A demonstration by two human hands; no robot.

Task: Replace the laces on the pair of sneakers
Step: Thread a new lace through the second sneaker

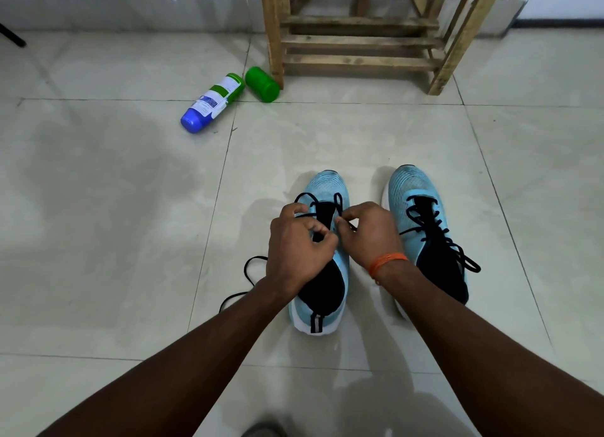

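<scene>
- Head view, looking down: left sneaker (323, 188), pale-blue mesh with black tongue and white sole, flat on the pale tiled floor (98, 175), toe pointing far, heel near.
- Just beside it on the right, the matching right sneaker (411, 185), already threaded with a black cord (434, 234) criss-crossed up the eyelets, ends lying loose, no bow.
- Left hand (299, 250) over the tongue of the left sneaker, fingers curled in tight, gripping the thin black lace (338, 198) on the left eyelet row.
- Right hand (369, 234), orange thread band (387, 261) at the wrist, thumb and forefinger pinched on the same lace at the right eyelet row, other fingers folded in.
- Only the far eyelets laced so far, two small loops standing up near the toe; a loose tail (251, 270) trailing over the floor to the left, beside the left forearm.
- Judged as mid-threading, early on this shoe.
- For a clean job: keep the lace flat with no twist, feed the tip up from beneath the next eyelet, pull right through, then even up both ends before the next cross.
- Worth pinning the tongue down with the left hand during each pull, to avoid dragging the toe loops crooked.
- Far left: a white-and-green plastic bottle (212, 101) with a blue end, lying on its side, green cap (262, 84) just beyond it at the foot of a raw wooden rack (356, 41).
</scene>
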